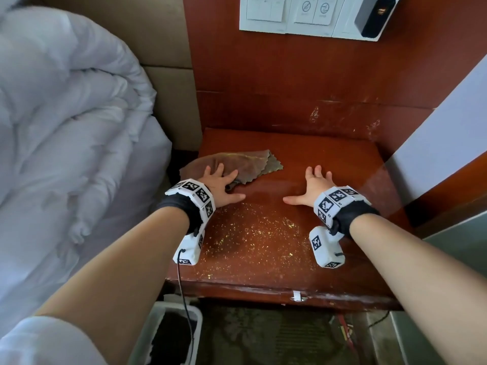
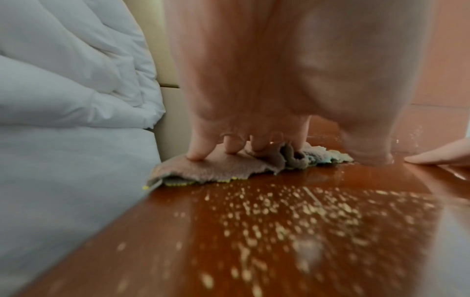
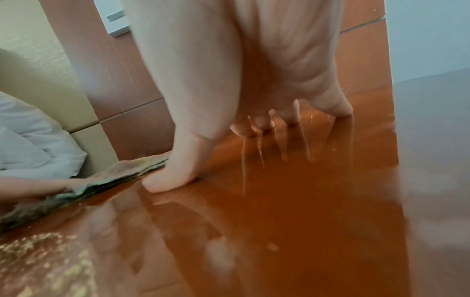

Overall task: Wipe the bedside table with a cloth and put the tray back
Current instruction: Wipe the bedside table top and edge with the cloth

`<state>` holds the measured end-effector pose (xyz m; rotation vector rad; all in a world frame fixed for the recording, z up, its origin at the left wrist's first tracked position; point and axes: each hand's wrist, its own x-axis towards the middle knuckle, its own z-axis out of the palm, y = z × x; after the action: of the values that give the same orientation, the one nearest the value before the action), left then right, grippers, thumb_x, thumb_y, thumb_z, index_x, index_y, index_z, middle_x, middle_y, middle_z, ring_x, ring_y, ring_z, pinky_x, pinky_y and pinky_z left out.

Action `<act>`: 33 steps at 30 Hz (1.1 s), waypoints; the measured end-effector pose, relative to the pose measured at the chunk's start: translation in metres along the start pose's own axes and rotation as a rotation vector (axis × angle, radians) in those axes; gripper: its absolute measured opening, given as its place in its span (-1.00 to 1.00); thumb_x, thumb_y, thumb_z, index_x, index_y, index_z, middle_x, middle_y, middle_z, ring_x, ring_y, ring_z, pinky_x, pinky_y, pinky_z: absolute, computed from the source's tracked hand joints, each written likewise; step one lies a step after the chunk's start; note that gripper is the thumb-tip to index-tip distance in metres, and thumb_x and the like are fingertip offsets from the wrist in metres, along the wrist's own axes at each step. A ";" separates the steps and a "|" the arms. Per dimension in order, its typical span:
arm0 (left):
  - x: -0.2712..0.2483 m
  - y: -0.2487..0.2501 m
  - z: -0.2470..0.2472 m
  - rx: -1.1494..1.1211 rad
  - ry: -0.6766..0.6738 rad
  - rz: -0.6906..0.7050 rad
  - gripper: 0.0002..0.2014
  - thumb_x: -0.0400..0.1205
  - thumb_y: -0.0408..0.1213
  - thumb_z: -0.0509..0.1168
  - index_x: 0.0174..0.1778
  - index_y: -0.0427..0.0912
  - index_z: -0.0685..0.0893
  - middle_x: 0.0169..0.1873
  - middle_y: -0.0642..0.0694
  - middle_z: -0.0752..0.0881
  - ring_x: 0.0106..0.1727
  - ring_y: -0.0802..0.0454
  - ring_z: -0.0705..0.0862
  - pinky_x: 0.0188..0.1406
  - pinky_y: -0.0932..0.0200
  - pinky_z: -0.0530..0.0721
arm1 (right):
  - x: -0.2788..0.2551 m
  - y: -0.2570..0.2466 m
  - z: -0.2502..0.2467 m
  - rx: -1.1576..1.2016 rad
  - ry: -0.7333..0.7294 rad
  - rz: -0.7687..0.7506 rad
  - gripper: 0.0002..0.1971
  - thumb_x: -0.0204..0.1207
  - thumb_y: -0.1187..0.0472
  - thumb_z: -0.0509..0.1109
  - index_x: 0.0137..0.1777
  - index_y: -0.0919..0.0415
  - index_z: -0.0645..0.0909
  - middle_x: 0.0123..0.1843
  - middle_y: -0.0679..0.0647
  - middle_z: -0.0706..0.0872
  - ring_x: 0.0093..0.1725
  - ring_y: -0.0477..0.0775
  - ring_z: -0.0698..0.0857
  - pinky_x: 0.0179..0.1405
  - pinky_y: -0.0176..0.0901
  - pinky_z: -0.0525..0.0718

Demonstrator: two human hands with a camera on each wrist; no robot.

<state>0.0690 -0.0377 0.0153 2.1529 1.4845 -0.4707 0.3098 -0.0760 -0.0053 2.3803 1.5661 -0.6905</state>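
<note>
The bedside table (image 1: 329,164) has a glossy red-brown wooden top. A brownish cloth (image 1: 245,162) with a wavy edge lies at its far left. My left hand (image 1: 220,180) presses flat on the cloth with fingers spread; in the left wrist view its fingertips (image 2: 195,156) dig into the cloth (image 2: 223,168), which bunches a little. My right hand (image 1: 315,183) rests flat on bare wood to the right, fingers spread, holding nothing; the right wrist view shows its thumb (image 3: 172,176) on the surface. Yellow specks (image 1: 253,233) cover the front of the tabletop. No tray is in view.
A white duvet (image 1: 66,127) and a beige headboard (image 1: 171,101) border the table on the left. A switch panel (image 1: 290,14) and a black device (image 1: 374,14) hang on the wooden back wall. A white wall (image 1: 448,127) stands right. A white bin (image 1: 168,335) sits on the floor.
</note>
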 end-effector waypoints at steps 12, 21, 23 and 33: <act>-0.044 0.004 0.036 -0.034 0.031 -0.083 -0.25 0.59 0.31 0.05 0.65 0.25 -0.12 0.68 -0.01 -0.24 0.69 -0.20 -0.22 0.54 -0.46 -0.06 | -0.005 -0.002 0.000 -0.037 0.036 -0.010 0.19 0.32 -0.42 0.36 0.69 0.20 -0.23 0.72 0.18 -0.22 0.69 0.37 -0.17 0.61 0.39 0.10; -0.042 0.011 0.037 -0.030 0.032 -0.131 -0.23 0.58 0.33 0.04 0.64 0.26 -0.15 0.67 -0.01 -0.26 0.68 -0.21 -0.24 0.54 -0.51 -0.08 | -0.006 -0.002 0.004 -0.074 0.036 -0.035 0.14 0.37 -0.42 0.29 0.69 0.20 -0.23 0.72 0.20 -0.22 0.68 0.40 -0.17 0.61 0.39 0.09; -0.038 0.011 0.033 -0.026 0.025 -0.137 -0.22 0.58 0.33 0.04 0.65 0.24 -0.17 0.67 -0.02 -0.27 0.68 -0.22 -0.25 0.53 -0.49 -0.08 | -0.006 -0.002 0.005 -0.088 0.026 -0.046 0.12 0.39 -0.43 0.26 0.69 0.18 -0.25 0.72 0.19 -0.23 0.67 0.42 -0.18 0.61 0.39 0.08; -0.022 0.016 0.015 -0.004 0.042 -0.133 -0.21 0.60 0.31 0.04 0.66 0.19 -0.17 0.68 -0.04 -0.26 0.68 -0.24 -0.23 0.60 -0.30 -0.10 | -0.011 -0.006 0.002 -0.119 0.000 -0.064 0.02 0.44 -0.39 0.24 0.69 0.03 -0.24 0.72 0.21 -0.24 0.66 0.48 -0.17 0.58 0.45 0.11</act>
<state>0.0761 -0.0681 0.0176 2.0811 1.6578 -0.4698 0.3005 -0.0836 -0.0014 2.2540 1.6419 -0.5922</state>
